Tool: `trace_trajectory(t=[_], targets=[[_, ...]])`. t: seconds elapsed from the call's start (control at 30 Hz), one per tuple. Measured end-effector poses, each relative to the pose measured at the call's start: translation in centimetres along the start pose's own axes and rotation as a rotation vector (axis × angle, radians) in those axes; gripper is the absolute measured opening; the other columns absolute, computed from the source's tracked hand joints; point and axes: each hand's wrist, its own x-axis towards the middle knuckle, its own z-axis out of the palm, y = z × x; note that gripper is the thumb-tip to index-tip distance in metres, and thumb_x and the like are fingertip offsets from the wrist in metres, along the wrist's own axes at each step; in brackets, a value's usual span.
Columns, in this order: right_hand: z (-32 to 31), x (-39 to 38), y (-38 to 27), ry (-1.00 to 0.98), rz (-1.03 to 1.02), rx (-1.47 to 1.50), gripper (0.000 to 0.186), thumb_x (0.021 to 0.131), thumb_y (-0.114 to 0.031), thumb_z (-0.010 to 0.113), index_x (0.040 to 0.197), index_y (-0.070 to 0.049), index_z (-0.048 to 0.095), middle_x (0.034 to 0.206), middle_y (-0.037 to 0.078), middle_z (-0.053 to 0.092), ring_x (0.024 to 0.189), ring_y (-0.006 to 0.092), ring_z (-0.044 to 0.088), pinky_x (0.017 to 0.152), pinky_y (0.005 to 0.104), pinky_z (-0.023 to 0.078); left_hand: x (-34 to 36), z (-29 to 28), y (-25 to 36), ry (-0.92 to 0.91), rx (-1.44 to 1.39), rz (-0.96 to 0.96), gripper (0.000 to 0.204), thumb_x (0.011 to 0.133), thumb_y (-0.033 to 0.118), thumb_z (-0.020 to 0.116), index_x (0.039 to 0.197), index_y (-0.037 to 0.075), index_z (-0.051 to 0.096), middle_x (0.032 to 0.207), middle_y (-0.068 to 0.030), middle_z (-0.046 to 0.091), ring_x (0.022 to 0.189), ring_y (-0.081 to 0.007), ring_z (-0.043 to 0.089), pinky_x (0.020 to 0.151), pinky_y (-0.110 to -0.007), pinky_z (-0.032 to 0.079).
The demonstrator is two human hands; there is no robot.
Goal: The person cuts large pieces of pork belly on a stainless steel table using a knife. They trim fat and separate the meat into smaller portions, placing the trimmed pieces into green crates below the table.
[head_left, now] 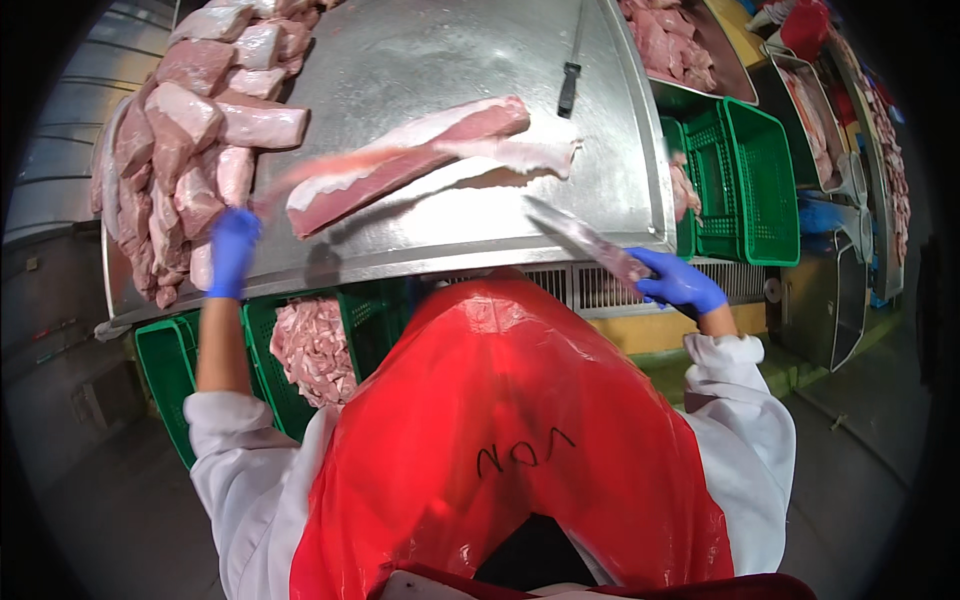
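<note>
In the head view, my left hand (233,252), in a blue glove, is closed at the table's left front beside the meat pile. From its fingers a motion-smeared strip of fat trimming (508,154) stretches right across a long slab of meat (365,188), its far end lying pale on the steel. My right hand (682,284), also gloved in blue, grips a knife (580,236) over the table's front right edge. The blade points up and left, apart from the meat. Its handle is mostly hidden by the fingers.
Pale pink meat pieces (180,140) are heaped on the steel table (400,50). A black-handled thin tool (568,92) lies farther back. Green crates (765,185) stand right of the table; another crate (165,365) and meat trimmings (312,350) are below its front edge.
</note>
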Motion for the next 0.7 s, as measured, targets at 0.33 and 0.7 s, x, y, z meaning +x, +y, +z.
trace_trajectory(t=[0.33, 0.7], targets=[[-0.9, 7.9, 1.5, 0.314, -0.411, -0.519, 0.067, 0.094, -0.023, 0.054, 0.155, -0.025, 0.025, 0.107, 0.024, 0.068, 0.085, 0.0390, 0.069, 0.082, 0.0449, 0.053, -0.1, 30.8, 28.7, -0.130, 0.167, 0.419, 0.025, 0.077, 0.018, 0.062, 0.095, 0.001, 0.061, 0.102, -0.0229, 0.061, 0.097, -0.0380, 0.059, 0.089, -0.048, 0.045], [0.5, 24.8, 1.5, 0.319, -0.744, -0.522, 0.051, 0.100, -0.026, 0.044, 0.150, -0.036, 0.036, 0.099, 0.021, 0.066, 0.085, 0.0359, 0.066, 0.083, 0.0443, 0.052, -4.8, 31.1, 33.5, -0.504, 0.234, 0.557, 0.021, 0.086, 0.022, 0.054, 0.087, 0.003, 0.064, 0.079, -0.0203, 0.067, 0.074, -0.0391, 0.067, 0.072, -0.049, 0.054]])
